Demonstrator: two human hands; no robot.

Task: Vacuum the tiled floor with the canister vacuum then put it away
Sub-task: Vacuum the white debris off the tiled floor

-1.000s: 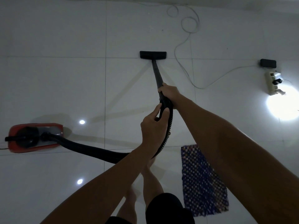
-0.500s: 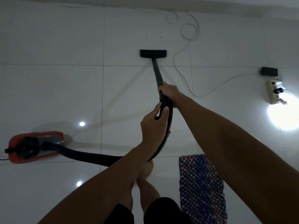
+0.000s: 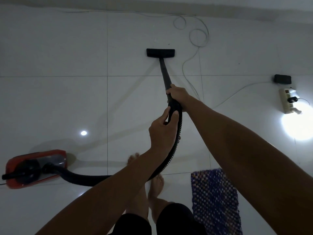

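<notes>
The red canister vacuum (image 3: 36,168) sits on the white tiled floor (image 3: 59,102) at the lower left. Its ribbed black hose (image 3: 176,143) curves from the canister up to my hands. My right hand (image 3: 179,95) grips the black wand (image 3: 165,73) at its upper end. My left hand (image 3: 162,131) holds the hose just below. The flat black floor head (image 3: 160,53) rests on a tile ahead of me, near the far wall.
A thin white cable (image 3: 194,48) loops on the floor right of the floor head and runs to a power strip (image 3: 287,102) and a black box (image 3: 282,79). A bright lamp glare (image 3: 298,126) lies at the right. A purple woven mat (image 3: 215,200) lies by my bare feet (image 3: 156,184).
I have stepped forward: the mat and canister have slid lower in view. The floor head has moved across a tile seam toward the far wall. Both grips are unchanged.
</notes>
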